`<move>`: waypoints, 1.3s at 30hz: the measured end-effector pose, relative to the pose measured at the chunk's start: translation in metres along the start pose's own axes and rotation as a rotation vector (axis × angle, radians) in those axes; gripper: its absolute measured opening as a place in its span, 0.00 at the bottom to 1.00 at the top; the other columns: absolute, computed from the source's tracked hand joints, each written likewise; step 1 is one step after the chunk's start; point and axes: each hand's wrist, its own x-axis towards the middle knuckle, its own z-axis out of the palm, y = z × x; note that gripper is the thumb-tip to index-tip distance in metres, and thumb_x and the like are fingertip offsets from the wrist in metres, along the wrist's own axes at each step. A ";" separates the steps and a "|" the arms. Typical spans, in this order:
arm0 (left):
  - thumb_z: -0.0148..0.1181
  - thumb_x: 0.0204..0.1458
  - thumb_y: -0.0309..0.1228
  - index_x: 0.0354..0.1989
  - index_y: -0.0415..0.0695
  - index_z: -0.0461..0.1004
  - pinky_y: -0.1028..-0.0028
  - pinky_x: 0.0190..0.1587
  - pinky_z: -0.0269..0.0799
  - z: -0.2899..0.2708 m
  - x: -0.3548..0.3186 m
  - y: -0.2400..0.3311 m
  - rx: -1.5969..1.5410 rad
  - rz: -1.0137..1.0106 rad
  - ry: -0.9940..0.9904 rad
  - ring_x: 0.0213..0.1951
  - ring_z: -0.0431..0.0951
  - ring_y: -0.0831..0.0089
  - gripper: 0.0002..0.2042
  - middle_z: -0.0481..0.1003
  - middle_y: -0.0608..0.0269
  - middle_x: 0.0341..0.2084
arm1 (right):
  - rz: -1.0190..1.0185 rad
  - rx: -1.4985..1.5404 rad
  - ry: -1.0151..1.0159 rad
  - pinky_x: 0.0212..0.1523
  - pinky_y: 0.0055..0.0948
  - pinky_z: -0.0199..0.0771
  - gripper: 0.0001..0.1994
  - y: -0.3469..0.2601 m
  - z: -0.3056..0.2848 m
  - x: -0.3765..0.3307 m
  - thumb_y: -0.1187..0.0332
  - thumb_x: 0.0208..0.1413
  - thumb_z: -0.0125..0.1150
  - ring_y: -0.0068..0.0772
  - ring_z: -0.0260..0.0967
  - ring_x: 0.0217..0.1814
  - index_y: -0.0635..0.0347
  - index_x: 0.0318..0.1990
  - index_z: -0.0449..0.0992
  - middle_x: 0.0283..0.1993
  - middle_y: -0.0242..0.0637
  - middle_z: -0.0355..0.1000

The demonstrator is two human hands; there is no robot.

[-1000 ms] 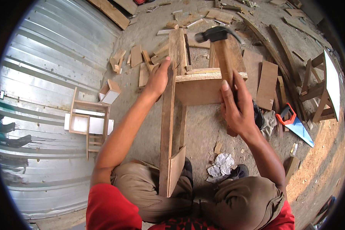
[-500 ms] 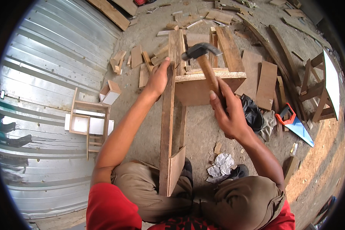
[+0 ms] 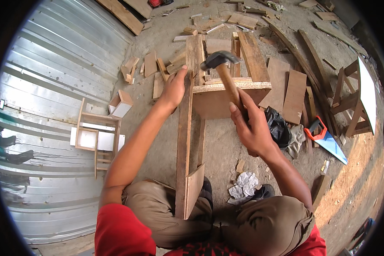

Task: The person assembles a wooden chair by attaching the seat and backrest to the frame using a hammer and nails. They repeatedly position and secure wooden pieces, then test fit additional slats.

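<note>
In my right hand (image 3: 254,128) is a claw hammer (image 3: 228,83), gripped by its wooden handle. Its dark metal head is raised over the near edge of the wooden piece. My left hand (image 3: 173,90) is wrapped round the upper end of a long narrow board (image 3: 184,145), steadying it; some of its fingers are hidden behind the wood. That board runs down toward my left knee, with a short plywood panel (image 3: 194,187) at its near end. Its far end meets a wooden assembly (image 3: 232,100) with a plywood panel and upright boards. Something thin like a nail sticks out near my left fingertips.
A handsaw (image 3: 328,141) with an orange and black handle lies at the right, near a black plastic bag (image 3: 278,128). A white-topped stool (image 3: 358,98) lies tipped beyond it. Corrugated metal sheeting (image 3: 59,106) stands left, beside a small wooden frame (image 3: 99,132). Offcuts litter the floor.
The hammer head has dipped slightly and shifted a little left. My left hand keeps its hold on the board, and the whole view has moved slightly.
</note>
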 end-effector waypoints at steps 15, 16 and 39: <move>0.43 0.65 0.49 0.63 0.33 0.63 0.72 0.64 0.55 0.003 -0.003 0.004 -0.047 -0.071 -0.039 0.60 0.66 0.70 0.30 0.67 0.54 0.61 | -0.097 0.093 0.137 0.34 0.36 0.73 0.23 0.002 0.009 -0.001 0.69 0.66 0.50 0.44 0.77 0.32 0.71 0.64 0.56 0.33 0.58 0.73; 0.43 0.65 0.49 0.64 0.33 0.63 0.72 0.64 0.55 0.002 -0.002 0.005 -0.051 -0.098 -0.050 0.61 0.66 0.70 0.30 0.66 0.53 0.61 | -0.100 0.081 0.118 0.33 0.36 0.73 0.23 0.006 0.013 -0.002 0.69 0.66 0.50 0.43 0.76 0.31 0.70 0.64 0.55 0.31 0.56 0.73; 0.38 0.66 0.47 0.63 0.32 0.62 0.73 0.64 0.55 -0.003 0.005 -0.002 -0.008 -0.010 -0.099 0.61 0.65 0.70 0.29 0.66 0.53 0.61 | -0.094 0.108 0.233 0.28 0.31 0.70 0.24 0.013 0.020 -0.009 0.70 0.66 0.48 0.30 0.73 0.28 0.68 0.65 0.53 0.27 0.51 0.71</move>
